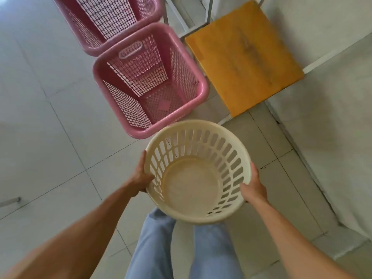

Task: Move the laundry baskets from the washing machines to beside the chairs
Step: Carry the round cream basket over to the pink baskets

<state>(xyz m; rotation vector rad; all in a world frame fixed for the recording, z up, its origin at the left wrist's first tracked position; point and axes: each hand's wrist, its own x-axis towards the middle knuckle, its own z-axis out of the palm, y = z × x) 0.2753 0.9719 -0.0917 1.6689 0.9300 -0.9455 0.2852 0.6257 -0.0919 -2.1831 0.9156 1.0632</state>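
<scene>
A round cream laundry basket, empty, is held in front of me above the tiled floor. My left hand grips its left rim and my right hand grips its right rim. Just beyond it a square pink basket stands on the floor, also empty. A second pink basket stands behind that one, touching it, partly cut off by the top edge. To the right of the pink baskets is a chair with a yellow wooden seat on a white metal frame.
A white wall runs along the right side, close to the chair. My legs in blue jeans are below the cream basket. Grey floor tiles spread out to the left. A small metal piece shows at the left edge.
</scene>
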